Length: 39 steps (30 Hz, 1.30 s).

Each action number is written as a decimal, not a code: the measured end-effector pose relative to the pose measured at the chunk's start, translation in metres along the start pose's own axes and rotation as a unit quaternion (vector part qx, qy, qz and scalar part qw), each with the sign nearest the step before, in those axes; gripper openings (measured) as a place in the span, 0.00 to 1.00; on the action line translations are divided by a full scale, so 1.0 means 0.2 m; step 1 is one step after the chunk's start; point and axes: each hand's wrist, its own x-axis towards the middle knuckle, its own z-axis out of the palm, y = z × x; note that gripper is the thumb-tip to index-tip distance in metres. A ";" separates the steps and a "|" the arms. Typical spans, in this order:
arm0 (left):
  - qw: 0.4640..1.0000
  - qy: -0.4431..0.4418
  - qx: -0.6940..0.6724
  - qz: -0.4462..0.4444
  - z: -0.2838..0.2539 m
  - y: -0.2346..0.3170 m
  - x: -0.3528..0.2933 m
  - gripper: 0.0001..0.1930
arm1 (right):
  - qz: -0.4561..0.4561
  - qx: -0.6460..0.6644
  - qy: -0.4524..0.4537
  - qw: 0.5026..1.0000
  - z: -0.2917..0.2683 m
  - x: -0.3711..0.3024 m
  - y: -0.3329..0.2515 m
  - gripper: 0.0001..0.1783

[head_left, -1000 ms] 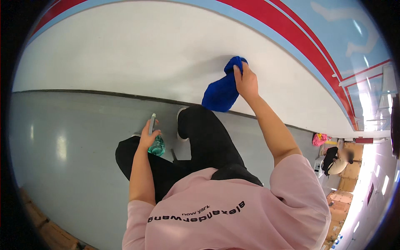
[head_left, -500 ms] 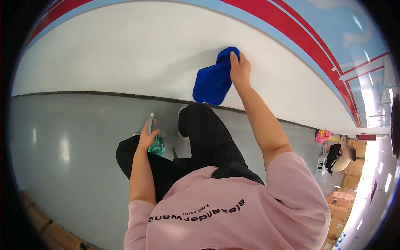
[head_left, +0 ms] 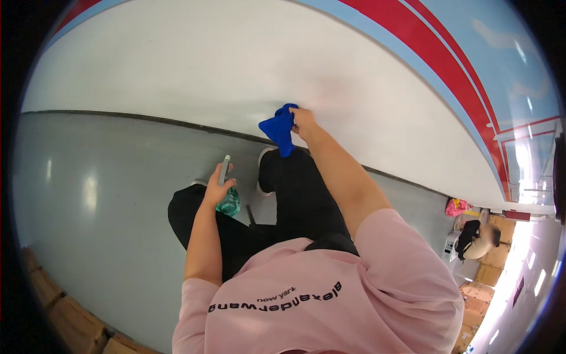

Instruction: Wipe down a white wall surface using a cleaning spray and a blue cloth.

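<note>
My right hand (head_left: pixel 303 122) is closed on a bunched blue cloth (head_left: pixel 277 128), which hangs in front of the lower white part of the wall (head_left: pixel 177 65). Whether the cloth touches the wall I cannot tell. Its lower tip reaches down to my right knee. My left hand (head_left: pixel 217 187) grips a spray bottle (head_left: pixel 229 202) with clear green liquid and a grey-and-white trigger head. The bottle is upright above my left thigh, its nozzle toward the wall.
A dark strip (head_left: pixel 194 125) runs where the wall meets the grey floor (head_left: pixel 106 194). Higher up, the wall has red and light-blue bands. Cardboard boxes (head_left: pixel 76 324) stand behind on the left. Far right, another person (head_left: pixel 479 241) sits near more boxes and a pink bag (head_left: pixel 456 206).
My right hand has come down and to the left with the cloth, which is now more crumpled. The left hand still holds the bottle in nearly the same place.
</note>
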 end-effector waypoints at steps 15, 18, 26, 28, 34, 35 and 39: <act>0.997 -0.011 0.069 0.010 0.00 0.05 -0.01 0.22 | 0.025 0.216 0.009 0.976 -0.05 -0.16 -0.06 0.13; 0.993 -0.007 0.108 0.036 0.00 0.01 0.00 0.22 | 0.091 0.190 0.018 0.977 0.04 0.08 0.13 0.12; 0.998 -0.009 0.047 -0.030 -0.03 -0.04 -0.03 0.23 | -0.061 0.329 -0.147 0.931 0.17 0.02 0.33 0.11; 0.997 -0.024 0.064 -0.034 -0.01 0.05 -0.01 0.23 | -0.036 0.305 -0.144 0.941 0.11 0.06 0.31 0.12; 0.997 -0.038 0.063 -0.035 0.00 0.07 0.01 0.23 | 0.042 0.233 -0.093 0.967 0.17 0.14 0.28 0.13; 0.996 -0.047 0.061 -0.037 0.01 0.07 0.01 0.23 | 0.047 0.234 -0.091 0.967 0.17 0.13 0.28 0.13; 0.995 -0.045 0.046 -0.070 0.00 0.06 0.01 0.22 | -0.026 0.293 -0.208 0.933 0.20 0.06 0.25 0.12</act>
